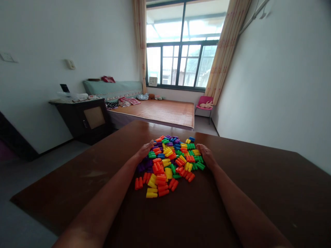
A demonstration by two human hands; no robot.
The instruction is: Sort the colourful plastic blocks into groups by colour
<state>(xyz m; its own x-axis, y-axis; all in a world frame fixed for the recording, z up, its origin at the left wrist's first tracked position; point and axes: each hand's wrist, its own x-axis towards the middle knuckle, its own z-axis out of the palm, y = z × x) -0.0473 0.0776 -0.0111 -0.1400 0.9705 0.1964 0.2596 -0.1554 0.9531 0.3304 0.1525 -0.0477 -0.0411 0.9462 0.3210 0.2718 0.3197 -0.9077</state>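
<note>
A loose pile of plastic building blocks (168, 151) in orange, yellow, green, blue and purple lies on the brown table (248, 162). Each block looks like short tubes joined side by side. My left hand (147, 149) is at the pile's left edge, beside purple and green blocks, its fingers stretched forward. Along the right edge, next to green and yellow blocks, my right hand (205, 153) has its fingers extended too. Neither hand grips a block. Whether the fingertips touch the outer blocks I cannot tell.
Beyond the table stands a bed with a woven mat (160, 110). A dark cabinet (80, 119) is at the left, its top holding small items. A pink chair (204, 103) with a plush toy is by the right wall, near the curtained window (178, 65).
</note>
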